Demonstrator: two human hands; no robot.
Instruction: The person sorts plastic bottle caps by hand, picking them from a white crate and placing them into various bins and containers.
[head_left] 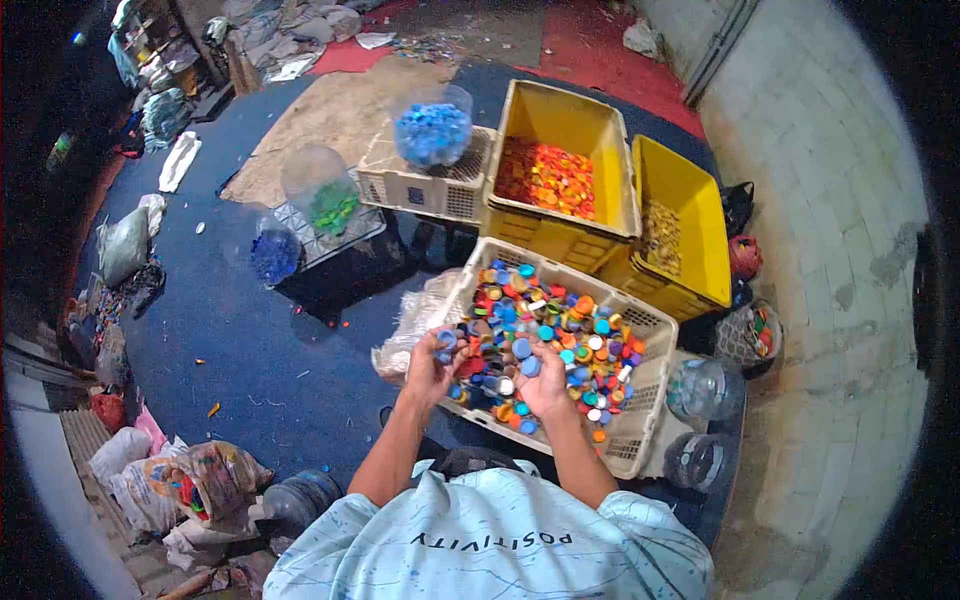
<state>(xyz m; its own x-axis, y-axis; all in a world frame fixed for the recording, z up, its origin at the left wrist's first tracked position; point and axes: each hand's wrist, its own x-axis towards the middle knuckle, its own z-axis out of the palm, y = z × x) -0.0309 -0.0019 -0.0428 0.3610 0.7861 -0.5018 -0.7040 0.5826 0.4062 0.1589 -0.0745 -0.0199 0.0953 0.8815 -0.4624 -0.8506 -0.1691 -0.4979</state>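
Note:
Loose plastic bottle caps (590, 345) of many colours fill much of a white plastic crate (650, 420) right in front of me. Over its left side, my left hand (428, 375) has its fingers closed around bluish bottle caps (446, 343). My right hand (547, 385) is above the near middle of the pile, gripping light-blue bottle caps (522, 348) between thumb and fingers. Both palms are turned partly upward. How many caps each hand holds is partly hidden by the fingers.
Beyond the crate stand two yellow bins, one with orange-red caps (560, 180), one with yellowish caps (662, 235). Clear containers hold light-blue caps (433, 133), green caps (334, 208) and dark-blue caps (274, 256). Large clear bottles (703, 388) sit at right, beside the wall (810, 250).

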